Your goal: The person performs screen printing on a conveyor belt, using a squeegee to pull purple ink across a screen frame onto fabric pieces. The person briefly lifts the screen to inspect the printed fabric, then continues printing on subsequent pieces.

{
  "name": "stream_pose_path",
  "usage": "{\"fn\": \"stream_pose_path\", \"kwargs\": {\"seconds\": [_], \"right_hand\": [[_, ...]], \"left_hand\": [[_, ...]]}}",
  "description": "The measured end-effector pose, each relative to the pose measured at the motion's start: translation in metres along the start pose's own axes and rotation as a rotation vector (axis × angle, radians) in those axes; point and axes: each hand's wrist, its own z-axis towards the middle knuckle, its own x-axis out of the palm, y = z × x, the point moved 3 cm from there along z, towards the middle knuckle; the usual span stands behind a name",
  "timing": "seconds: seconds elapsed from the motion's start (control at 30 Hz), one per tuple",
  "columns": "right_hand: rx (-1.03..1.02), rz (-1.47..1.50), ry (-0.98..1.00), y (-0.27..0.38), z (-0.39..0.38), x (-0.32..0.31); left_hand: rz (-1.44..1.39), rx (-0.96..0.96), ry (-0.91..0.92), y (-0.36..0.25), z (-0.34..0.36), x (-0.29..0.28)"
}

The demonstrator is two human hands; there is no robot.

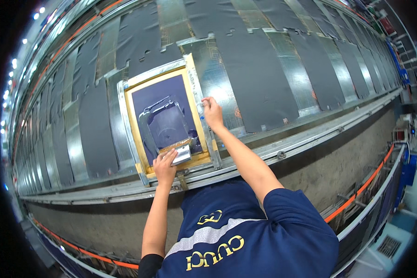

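A screen printing frame (158, 70) with metal bars and a yellow inner border lies on the long table. Its dark purple mesh (169, 85) carries a smear of glossy dark ink (164, 121). At the near end of the mesh, my left hand (165, 167) is closed on a squeegee (183, 154) with a metallic holder. The ink lies just beyond the squeegee. My right hand (211, 112) has its fingers curled at the frame's right bar, apparently gripping it; the fingertips are partly hidden.
Dark grey fabric panels (255, 83) lie in rows along the table, with shiny strips of table surface (292, 72) between them. A metal rail (306, 139) runs along the near edge. Beyond the concrete floor (310, 169), an orange-edged rack (361, 187) stands at right.
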Motion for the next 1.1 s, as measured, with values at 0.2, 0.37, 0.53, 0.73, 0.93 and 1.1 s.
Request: {"fn": "stream_pose_path", "kwargs": {"seconds": [0.2, 0.37, 0.53, 0.73, 0.93, 1.1], "right_hand": [[0.062, -0.092, -0.007, -0.012, -0.002, 0.011], [0.053, -0.193, -0.007, -0.02, 0.0, 0.017], [0.039, -0.202, 0.0, -0.009, 0.001, 0.012], [0.144, -0.203, 0.042, -0.008, -0.001, 0.009], [0.097, -0.192, 0.024, -0.011, -0.001, 0.011], [0.04, -0.156, 0.004, -0.002, 0.0, 0.011]], "left_hand": [[-0.032, 0.018, 0.026, 0.023, -0.048, -0.009], [0.039, 0.106, 0.04, 0.027, -0.041, -0.01], [-0.067, -0.099, -0.005, 0.067, 0.099, -0.003], [0.006, -0.028, -0.142, 0.076, 0.147, 0.01], [0.08, 0.04, -0.128, 0.045, 0.038, 0.009], [-0.023, -0.049, -0.144, 0.056, 0.087, -0.002]]}}
